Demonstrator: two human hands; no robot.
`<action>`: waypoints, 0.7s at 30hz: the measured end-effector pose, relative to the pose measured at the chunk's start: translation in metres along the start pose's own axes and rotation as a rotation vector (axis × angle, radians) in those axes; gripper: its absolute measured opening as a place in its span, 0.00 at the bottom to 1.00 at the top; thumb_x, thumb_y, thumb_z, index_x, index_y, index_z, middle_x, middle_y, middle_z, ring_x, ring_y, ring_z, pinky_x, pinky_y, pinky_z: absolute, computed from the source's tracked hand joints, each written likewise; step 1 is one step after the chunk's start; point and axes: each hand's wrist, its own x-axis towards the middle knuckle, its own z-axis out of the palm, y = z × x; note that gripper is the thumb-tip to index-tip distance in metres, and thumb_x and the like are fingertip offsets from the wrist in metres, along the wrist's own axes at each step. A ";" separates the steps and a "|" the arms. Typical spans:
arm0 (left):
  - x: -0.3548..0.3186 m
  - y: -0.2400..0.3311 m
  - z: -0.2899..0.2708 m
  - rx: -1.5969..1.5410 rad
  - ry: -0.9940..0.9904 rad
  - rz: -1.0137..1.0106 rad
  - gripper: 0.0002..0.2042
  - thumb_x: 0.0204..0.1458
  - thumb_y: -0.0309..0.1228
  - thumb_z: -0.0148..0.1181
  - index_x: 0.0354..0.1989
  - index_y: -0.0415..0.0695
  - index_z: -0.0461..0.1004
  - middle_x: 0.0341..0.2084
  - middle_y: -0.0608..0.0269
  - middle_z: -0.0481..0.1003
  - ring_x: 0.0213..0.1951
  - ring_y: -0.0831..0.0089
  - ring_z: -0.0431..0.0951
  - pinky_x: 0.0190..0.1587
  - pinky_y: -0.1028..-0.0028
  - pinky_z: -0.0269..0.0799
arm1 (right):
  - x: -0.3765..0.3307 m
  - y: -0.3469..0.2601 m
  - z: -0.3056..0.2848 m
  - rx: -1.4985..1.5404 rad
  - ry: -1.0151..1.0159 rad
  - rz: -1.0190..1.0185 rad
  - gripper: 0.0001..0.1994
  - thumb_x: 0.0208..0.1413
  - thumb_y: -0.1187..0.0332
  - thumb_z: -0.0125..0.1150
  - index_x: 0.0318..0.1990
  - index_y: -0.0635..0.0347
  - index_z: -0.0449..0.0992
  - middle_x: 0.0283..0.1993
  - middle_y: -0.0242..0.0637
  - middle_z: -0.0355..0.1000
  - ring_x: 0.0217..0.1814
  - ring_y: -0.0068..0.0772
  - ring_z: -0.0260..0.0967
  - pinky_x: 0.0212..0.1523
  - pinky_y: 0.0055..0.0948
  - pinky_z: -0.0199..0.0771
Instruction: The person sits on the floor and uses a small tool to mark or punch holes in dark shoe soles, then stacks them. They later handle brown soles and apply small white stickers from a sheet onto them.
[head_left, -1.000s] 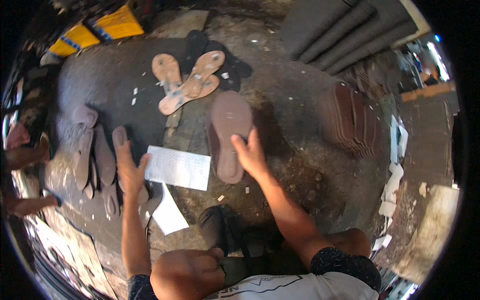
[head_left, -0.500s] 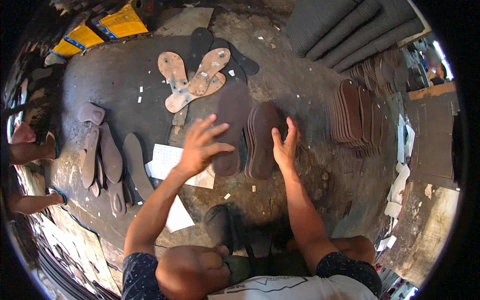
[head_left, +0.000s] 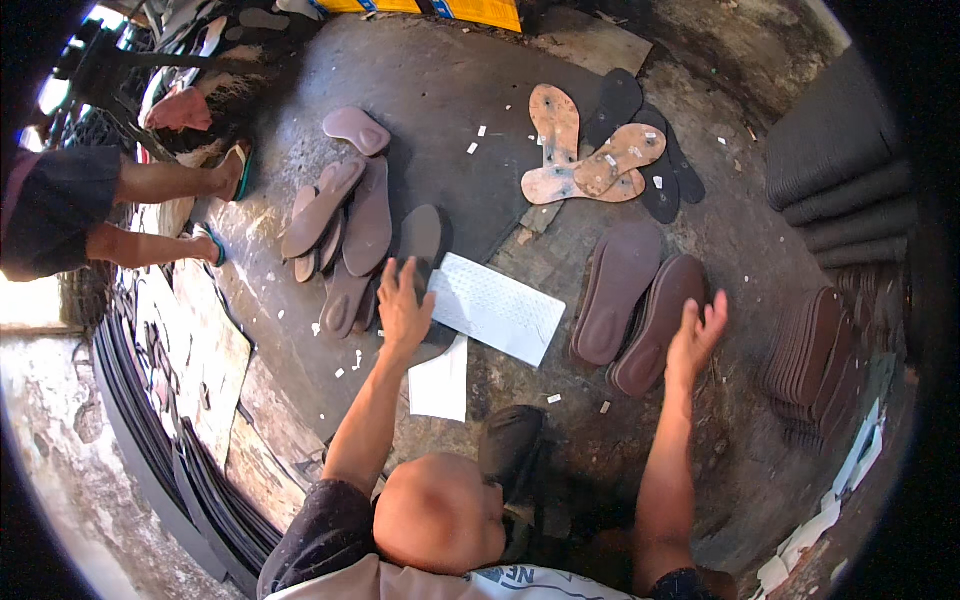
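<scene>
My left hand (head_left: 403, 308) reaches out with its fingers apart, holding nothing. It is over the near end of a dark grey insole (head_left: 424, 238), beside a loose pile of mauve-brown insoles (head_left: 368, 218). To its right lies a white sheet with rows of small marks (head_left: 498, 308). My right hand (head_left: 697, 338), fingers spread, is at the right edge of a stack of brown soles (head_left: 660, 325); whether it touches them I cannot tell. Just left of that stack is another stack of brown soles (head_left: 618, 290).
Tan sole templates (head_left: 600, 165) lie over black soles (head_left: 662, 190) at the far side. Brown soles (head_left: 805, 350) and rolled dark ribbed sheets (head_left: 840, 170) are stacked at the right. Another person's legs (head_left: 170, 185) stand at the left. A blank white paper (head_left: 438, 385) lies near my knee.
The view has turned leftward. My left hand has left the brown soles and moved left to the insole pile. My right hand remains beside the right stack of soles.
</scene>
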 end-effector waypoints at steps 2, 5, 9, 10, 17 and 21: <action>-0.004 -0.019 -0.011 -0.064 0.071 0.078 0.28 0.58 0.28 0.62 0.69 0.39 0.67 0.70 0.35 0.63 0.70 0.43 0.66 0.69 0.54 0.63 | -0.014 -0.033 0.038 0.095 -0.110 -0.047 0.29 0.71 0.63 0.60 0.74 0.63 0.60 0.77 0.47 0.60 0.78 0.43 0.57 0.74 0.43 0.60; -0.009 0.059 -0.029 -0.838 -0.192 -0.187 0.24 0.62 0.29 0.57 0.66 0.33 0.69 0.53 0.42 0.79 0.57 0.57 0.79 0.62 0.59 0.71 | -0.055 -0.079 0.078 0.307 -0.534 0.002 0.30 0.71 0.60 0.60 0.73 0.68 0.60 0.72 0.54 0.66 0.74 0.45 0.66 0.74 0.43 0.63; -0.004 0.136 -0.043 -0.724 -0.695 0.200 0.24 0.64 0.38 0.66 0.64 0.37 0.75 0.56 0.51 0.80 0.58 0.65 0.78 0.63 0.64 0.70 | -0.072 -0.106 0.092 0.454 -0.614 0.208 0.40 0.68 0.50 0.63 0.75 0.72 0.56 0.76 0.61 0.59 0.78 0.51 0.58 0.76 0.46 0.59; 0.027 0.098 -0.031 -0.590 -0.413 0.452 0.23 0.57 0.39 0.71 0.59 0.42 0.79 0.52 0.53 0.82 0.58 0.58 0.79 0.63 0.61 0.71 | -0.067 -0.113 0.081 0.041 -0.440 0.102 0.39 0.69 0.51 0.61 0.75 0.74 0.56 0.78 0.59 0.57 0.79 0.52 0.55 0.78 0.46 0.53; 0.187 -0.225 -0.128 0.361 0.202 0.020 0.44 0.45 0.57 0.72 0.68 0.41 0.72 0.66 0.36 0.71 0.68 0.41 0.69 0.72 0.49 0.59 | -0.009 -0.008 -0.017 -0.671 -0.379 0.175 0.38 0.71 0.51 0.60 0.82 0.48 0.49 0.85 0.48 0.38 0.86 0.60 0.38 0.77 0.63 0.51; 0.187 -0.178 -0.120 0.147 -0.226 -0.217 0.50 0.41 0.64 0.73 0.70 0.43 0.69 0.62 0.37 0.74 0.62 0.38 0.75 0.69 0.47 0.62 | 0.014 0.013 -0.050 -0.638 -0.101 -0.175 0.38 0.69 0.50 0.63 0.80 0.47 0.53 0.85 0.51 0.34 0.86 0.60 0.31 0.76 0.66 0.52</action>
